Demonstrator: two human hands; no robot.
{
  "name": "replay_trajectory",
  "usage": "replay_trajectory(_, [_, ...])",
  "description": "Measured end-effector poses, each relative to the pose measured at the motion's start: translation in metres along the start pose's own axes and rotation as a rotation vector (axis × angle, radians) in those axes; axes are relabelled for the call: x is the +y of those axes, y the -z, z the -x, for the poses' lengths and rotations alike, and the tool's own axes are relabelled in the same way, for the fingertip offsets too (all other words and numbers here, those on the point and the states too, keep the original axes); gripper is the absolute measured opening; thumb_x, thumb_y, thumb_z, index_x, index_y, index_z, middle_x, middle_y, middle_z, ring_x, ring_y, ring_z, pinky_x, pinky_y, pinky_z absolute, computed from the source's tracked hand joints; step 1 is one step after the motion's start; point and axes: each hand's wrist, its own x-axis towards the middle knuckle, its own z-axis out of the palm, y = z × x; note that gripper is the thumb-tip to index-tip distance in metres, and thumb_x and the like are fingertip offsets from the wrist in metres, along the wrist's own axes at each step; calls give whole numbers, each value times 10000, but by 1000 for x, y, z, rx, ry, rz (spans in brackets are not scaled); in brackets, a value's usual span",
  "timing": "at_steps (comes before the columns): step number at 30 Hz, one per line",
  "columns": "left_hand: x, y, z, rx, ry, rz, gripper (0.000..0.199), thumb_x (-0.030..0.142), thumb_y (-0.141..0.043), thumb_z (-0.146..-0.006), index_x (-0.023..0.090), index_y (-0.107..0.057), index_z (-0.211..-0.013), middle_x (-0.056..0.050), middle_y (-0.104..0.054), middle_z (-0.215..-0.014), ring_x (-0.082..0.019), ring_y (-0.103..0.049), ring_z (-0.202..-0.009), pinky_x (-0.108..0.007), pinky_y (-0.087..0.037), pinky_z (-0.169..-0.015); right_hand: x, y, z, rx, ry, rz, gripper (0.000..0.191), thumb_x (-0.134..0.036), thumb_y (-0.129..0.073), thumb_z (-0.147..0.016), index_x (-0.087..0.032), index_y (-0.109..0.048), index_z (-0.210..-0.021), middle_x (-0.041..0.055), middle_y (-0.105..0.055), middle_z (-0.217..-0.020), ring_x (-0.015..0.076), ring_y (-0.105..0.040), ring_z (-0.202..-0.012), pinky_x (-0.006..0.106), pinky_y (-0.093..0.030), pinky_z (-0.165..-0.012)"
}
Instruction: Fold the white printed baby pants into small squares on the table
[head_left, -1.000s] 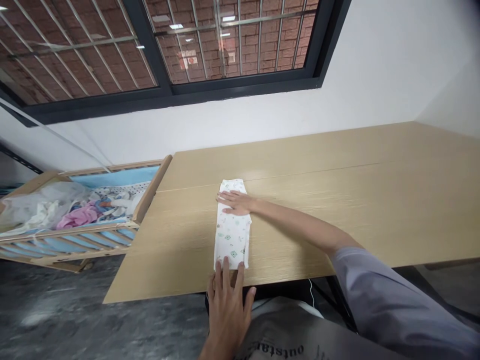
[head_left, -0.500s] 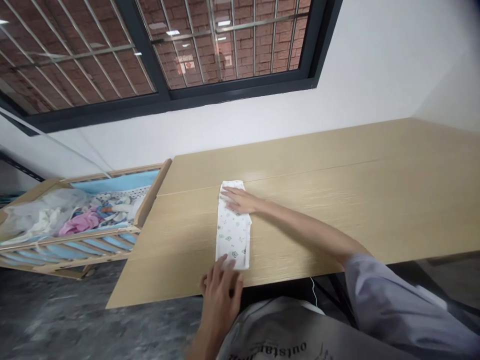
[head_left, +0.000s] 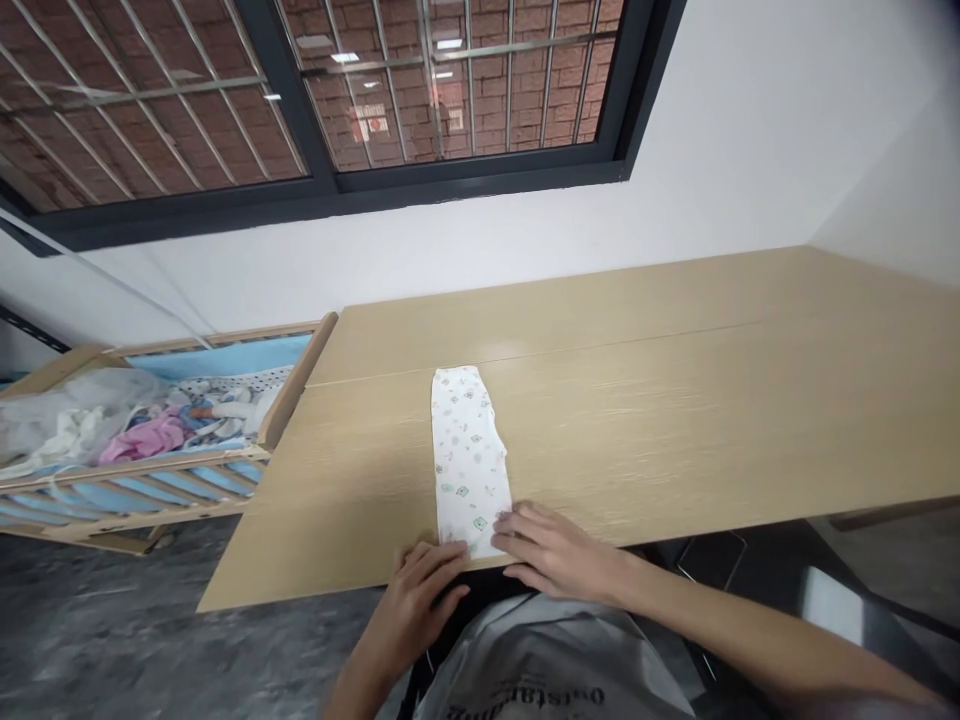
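Observation:
A pair of small white baby trousers [head_left: 470,450] with a green and grey print lies folded lengthwise on the wooden table [head_left: 637,420], its near end by the front edge. My left hand [head_left: 420,595] is at the near left corner, fingertips touching the cloth and the thumb apart below them. At the near right corner my right hand [head_left: 559,552] rests its fingertips on the cloth, its thumb lower, by the table edge. Neither hand visibly grips the fabric; the undersides of the fingers are hidden.
A wooden cot [head_left: 296,385] with blue lining stands at the table's left end, holding clothes, a pink cloth [head_left: 146,438] and a clear plastic bag [head_left: 101,385]. Behind the table are a white wall [head_left: 480,240] and a barred window [head_left: 457,90].
My right hand has come back from the far part of the trousers to their near right corner. The near end now lies slightly closer to the front edge. My left hand stays near its corner.

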Motion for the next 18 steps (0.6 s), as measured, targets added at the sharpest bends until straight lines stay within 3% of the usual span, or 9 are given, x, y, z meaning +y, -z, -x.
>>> replay_trajectory(5, [7, -1, 6, 61, -88, 67, 391, 26, -491, -962, 252, -643, -1242, -44, -744, -1170, -129, -672, -924, -291, -500, -913, -10, -20, 22, 174, 50, 81, 415, -97, -462, -992, -212, -571, -1376, 139, -694, -1209, 262, -624, -1155, 469, -506, -1032])
replay_trajectory(8, [9, -1, 6, 123, -103, 109, 399, 4, -496, -954, 219, -622, -1267, -72, -729, -1144, -140, -669, -976, -295, -512, -919, -14, -18, 23, 237, 62, 78, 411, -38, -457, -976, -158, -569, -1353, 146, -697, -1185, 262, -631, -1134, 465, -533, -990])
replay_trajectory(13, [7, 10, -23, 269, -52, 187, 331, 31, -572, -941, 223, -658, -1196, -56, -733, -1076, -129, -689, -953, -256, -537, -852, -15, 26, -1, 270, -74, -150, 283, -114, -501, -1005, -176, -625, -1251, 120, -663, -1147, 224, -633, -1097, 373, -565, -930])
replay_trajectory(18, [-18, 38, -95, 438, 64, 223, 180, 155, -695, -905, 240, -720, -1062, -14, -779, -1001, -141, -725, -917, -265, -559, -857, 14, 84, -50, 317, -205, -259, 250, -230, -463, -1043, -212, -659, -1197, 92, -612, -1100, 207, -620, -1047, 378, -550, -924])
